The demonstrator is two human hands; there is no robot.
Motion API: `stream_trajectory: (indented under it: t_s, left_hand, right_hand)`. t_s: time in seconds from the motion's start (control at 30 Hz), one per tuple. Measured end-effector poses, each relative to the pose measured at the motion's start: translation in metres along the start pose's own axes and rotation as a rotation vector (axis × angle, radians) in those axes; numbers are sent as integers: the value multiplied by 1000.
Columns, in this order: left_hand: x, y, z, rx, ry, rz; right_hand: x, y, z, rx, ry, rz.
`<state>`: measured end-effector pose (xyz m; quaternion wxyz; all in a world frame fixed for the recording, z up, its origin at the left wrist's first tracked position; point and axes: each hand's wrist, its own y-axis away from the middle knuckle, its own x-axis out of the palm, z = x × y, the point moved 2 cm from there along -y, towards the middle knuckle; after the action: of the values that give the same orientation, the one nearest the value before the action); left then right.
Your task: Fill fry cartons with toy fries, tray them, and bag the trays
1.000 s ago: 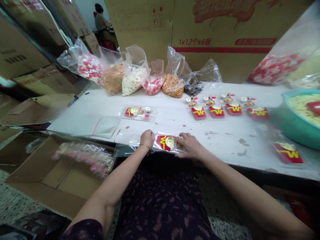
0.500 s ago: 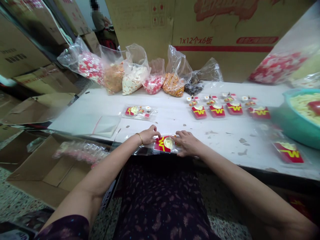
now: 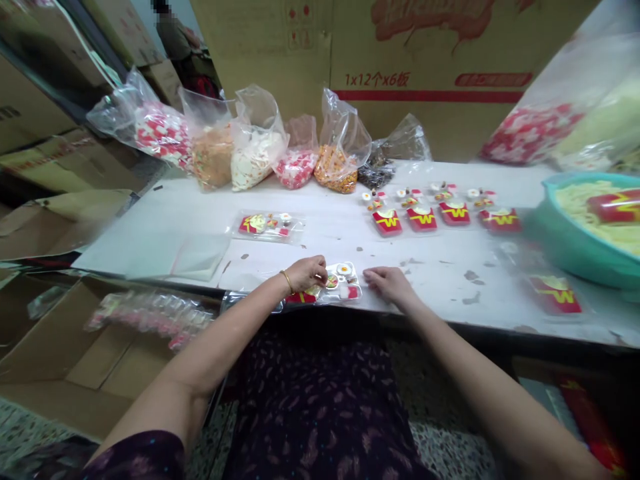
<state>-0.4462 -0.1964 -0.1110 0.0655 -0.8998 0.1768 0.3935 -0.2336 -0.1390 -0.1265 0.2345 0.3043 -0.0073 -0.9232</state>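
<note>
My left hand [image 3: 307, 275] is over a clear plastic tray [image 3: 356, 275] at the table's front edge, its fingertips pinched together; what they hold is hidden. The tray contains a red toy fries box with a yellow mark [image 3: 301, 297], partly under my wrist, and small toy foods including a fried egg [image 3: 345, 269]. Clear plastic film [image 3: 250, 300] lies around the tray's left end. Just right of the tray is my right hand [image 3: 393, 283], fingers loosely bent and apart from it, with nothing seen in them.
Another filled tray [image 3: 270, 225] lies behind, near flat clear bags [image 3: 200, 257]. Several fries sets [image 3: 420, 219] stand at right, beside a teal basin [image 3: 560, 227]. Bags of small pieces [image 3: 260, 160] line the back. An open carton [image 3: 100, 353] with packets is at lower left.
My right hand has come off the tray and moved right. My left hand now covers the fries box, which sits further left, and its fingers have drawn together. The view has shifted slightly.
</note>
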Motion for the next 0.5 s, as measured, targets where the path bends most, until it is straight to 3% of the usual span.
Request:
stream_trajectory:
  t_s: [0.07,0.13,0.3,0.4,0.5]
  left_hand:
    - [5,-9,-5,19,3,-17]
    - [16,-23,-14,56,1,-30]
    - [35,-56,-30,126,-13,-128]
    - [28,-50,-27,121,-40,-173]
    - [17,-19,-18,-21,-164,-233]
  right_hand:
    - [12,3,-2,120,-149,67]
    - [30,6,4,139,-296,91]
    - [60,12,15,158,-592,14]
    - [56,13,11,122,-513,16]
    - [43,10,2,118,-380,30]
